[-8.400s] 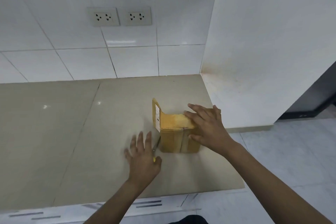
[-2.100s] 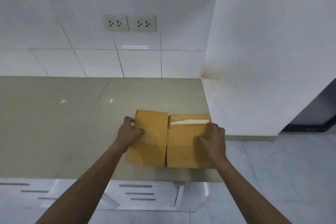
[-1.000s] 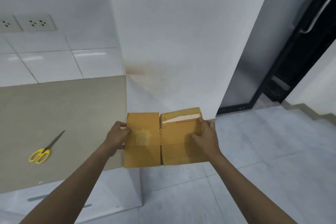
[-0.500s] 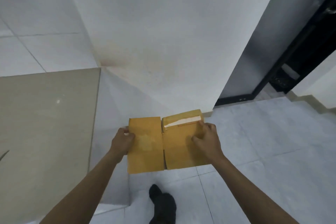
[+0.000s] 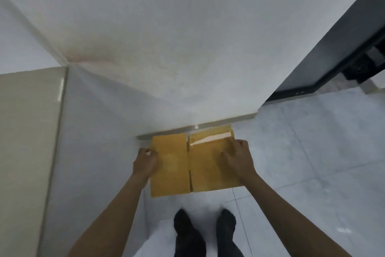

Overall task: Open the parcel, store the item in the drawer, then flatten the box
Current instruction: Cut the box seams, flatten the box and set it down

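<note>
Box [image 5: 191, 165]: yellow-brown cardboard, pressed flat into two panels side by side, split by a vertical seam down the middle, with a pale strip of tape or torn liner near the top of the right panel. Held in mid-air in front of the body, above the grey tiled floor [image 5: 312, 163] and the two dark-socked feet [image 5: 206, 233], its far edge close to the base of the white wall [image 5: 187, 48]. No contact with any surface.

Left hand [image 5: 144, 163] at the left edge of the left panel: grip closed, thumb on top and fingers curled behind the cardboard. Right hand [image 5: 238, 159] on the right panel: grip closed over its right edge, thumb and fingers spread on the upper face, remaining fingers presumably under it though hidden.

Likely very light, thin and fairly stiff across each panel, but hinged and floppy along the seam and creases; prone to springing back open if released on one side. Best held as now, by both outer edges, or pinched across the seam to keep both panels together. Not fragile, not slippery.

Beige table [image 5: 27, 142] off to the left, well apart from the box. Dark door frame [image 5: 333, 48] at far right.

Flattening looks essentially done; drawer and item not in view.
</note>
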Demonstrator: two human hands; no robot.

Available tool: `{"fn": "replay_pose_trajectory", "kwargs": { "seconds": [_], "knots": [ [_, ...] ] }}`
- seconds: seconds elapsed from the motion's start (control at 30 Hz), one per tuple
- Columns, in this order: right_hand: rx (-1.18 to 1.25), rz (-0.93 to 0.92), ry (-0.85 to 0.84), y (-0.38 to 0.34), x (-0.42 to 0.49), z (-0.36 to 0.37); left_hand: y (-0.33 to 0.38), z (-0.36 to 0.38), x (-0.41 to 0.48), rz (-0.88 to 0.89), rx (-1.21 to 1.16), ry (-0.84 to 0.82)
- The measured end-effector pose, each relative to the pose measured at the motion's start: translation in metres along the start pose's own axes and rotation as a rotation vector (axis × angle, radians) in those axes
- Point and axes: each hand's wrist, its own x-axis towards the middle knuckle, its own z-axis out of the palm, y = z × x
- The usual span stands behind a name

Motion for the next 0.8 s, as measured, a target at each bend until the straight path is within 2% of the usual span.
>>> {"fn": "replay_pose_trajectory", "kwargs": {
  "seconds": [0.07,0.2,0.47,0.8],
  "knots": [
    [0.035,0.023,-0.037,0.017,0.031,0.019,-0.01,0.015,0.032,0.002,0.028,0.018],
    [-0.042,0.052,-0.083,0.06,0.094,0.066,-0.037,0.049,0.101,0.012,0.064,0.038],
    [-0.187,-0.04,-0.153,0.157,0.213,0.155,-0.106,0.132,0.227,0.065,0.111,-0.002],
    [-0.263,-0.127,-0.234,0.296,0.361,0.273,-0.202,0.25,0.418,0.291,0.182,0.039]
  ]
}}
